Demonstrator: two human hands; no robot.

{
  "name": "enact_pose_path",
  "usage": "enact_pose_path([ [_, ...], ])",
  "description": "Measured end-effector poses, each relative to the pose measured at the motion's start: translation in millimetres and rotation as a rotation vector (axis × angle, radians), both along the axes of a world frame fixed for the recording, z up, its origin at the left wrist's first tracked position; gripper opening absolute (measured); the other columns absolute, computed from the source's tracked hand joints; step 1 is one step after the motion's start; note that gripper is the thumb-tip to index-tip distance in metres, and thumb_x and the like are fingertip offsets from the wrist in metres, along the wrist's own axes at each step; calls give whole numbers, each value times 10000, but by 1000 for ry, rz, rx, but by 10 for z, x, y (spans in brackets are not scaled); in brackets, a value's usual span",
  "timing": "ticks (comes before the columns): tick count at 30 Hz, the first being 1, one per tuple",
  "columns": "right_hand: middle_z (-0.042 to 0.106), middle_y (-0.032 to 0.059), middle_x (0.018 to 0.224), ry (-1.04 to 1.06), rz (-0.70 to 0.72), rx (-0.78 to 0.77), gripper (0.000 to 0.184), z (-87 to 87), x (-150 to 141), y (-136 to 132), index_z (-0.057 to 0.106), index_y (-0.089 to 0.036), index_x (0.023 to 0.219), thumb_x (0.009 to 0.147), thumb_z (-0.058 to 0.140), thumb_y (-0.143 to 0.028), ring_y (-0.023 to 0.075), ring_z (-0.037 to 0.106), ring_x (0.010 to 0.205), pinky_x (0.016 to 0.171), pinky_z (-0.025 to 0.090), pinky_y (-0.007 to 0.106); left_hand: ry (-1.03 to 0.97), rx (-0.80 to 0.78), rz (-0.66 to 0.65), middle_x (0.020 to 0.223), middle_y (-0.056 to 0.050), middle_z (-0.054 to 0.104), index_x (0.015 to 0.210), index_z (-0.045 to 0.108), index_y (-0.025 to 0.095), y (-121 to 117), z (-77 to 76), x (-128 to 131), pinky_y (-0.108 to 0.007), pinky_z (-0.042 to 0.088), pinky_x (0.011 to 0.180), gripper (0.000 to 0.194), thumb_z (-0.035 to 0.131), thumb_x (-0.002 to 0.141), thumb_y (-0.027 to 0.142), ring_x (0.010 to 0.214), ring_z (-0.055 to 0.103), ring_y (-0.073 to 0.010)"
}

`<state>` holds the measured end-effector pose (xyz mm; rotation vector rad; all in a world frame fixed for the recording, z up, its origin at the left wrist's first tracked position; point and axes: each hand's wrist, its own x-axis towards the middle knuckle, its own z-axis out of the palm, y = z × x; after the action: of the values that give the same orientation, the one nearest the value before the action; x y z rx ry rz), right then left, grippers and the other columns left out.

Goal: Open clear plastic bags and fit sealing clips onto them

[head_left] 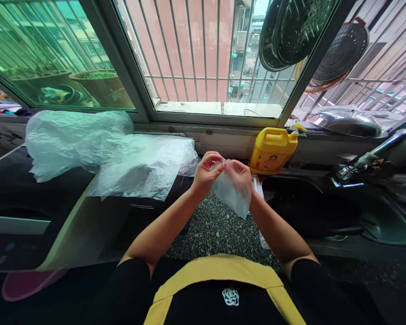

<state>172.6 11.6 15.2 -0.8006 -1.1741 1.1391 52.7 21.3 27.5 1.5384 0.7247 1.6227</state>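
Observation:
A small, thin, translucent plastic bag [235,198] hangs over the counter in front of me, its lower corner pointing down. My left hand [208,171] pinches its top edge between thumb and fingers. Close beside it, my right hand [241,174] grips the same edge from the other side. Part of the right hand shows blurred through the film, so I cannot tell whether any fingers are inside the bag. Both hands nearly touch at the fingertips.
Speckled stone countertop [219,234] lies below. At left, crumpled plastic sheeting [142,162] covers an appliance. A yellow jug [272,151] stands behind my right hand, beside a dark sink [389,225] with a faucet [358,167]. Barred windows run along the back; strainers [294,31] hang above.

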Motion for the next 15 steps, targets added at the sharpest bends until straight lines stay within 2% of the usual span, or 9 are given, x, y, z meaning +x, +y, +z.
enact_pose_path([
  [4, 582, -36, 629, -14, 32, 6, 225, 16, 2, 26, 641, -188, 687, 664, 709, -402, 85, 489, 548, 522, 440, 229, 88, -5, 18, 896, -31, 575, 881, 715, 256, -10, 23, -38, -271, 464, 742, 170, 724, 712, 267, 833, 550, -134],
  [11, 585, -34, 598, -35, 51, -1, 232, 21, -12, -13, 643, -193, 699, 675, 696, -418, 84, 475, 515, 474, 421, 220, 131, 10, 34, 818, -27, 547, 715, 699, 218, -14, 66, -85, -273, 449, 746, 52, 720, 704, 265, 821, 522, -140],
  [13, 598, -31, 617, -52, 61, -12, 222, -39, 12, 34, 646, -198, 703, 675, 698, -412, 90, 491, 529, 484, 439, 226, 132, 1, 33, 829, -31, 560, 704, 679, 214, -14, 70, -113, -276, 450, 734, 70, 713, 709, 274, 819, 525, -143],
  [15, 603, -31, 630, -90, 65, -21, 205, -177, 45, 129, 649, -205, 698, 660, 717, -394, 100, 514, 553, 508, 463, 235, 129, 4, 39, 838, -31, 572, 702, 659, 214, -21, 72, -160, -281, 451, 727, 79, 705, 718, 277, 813, 530, -143],
])
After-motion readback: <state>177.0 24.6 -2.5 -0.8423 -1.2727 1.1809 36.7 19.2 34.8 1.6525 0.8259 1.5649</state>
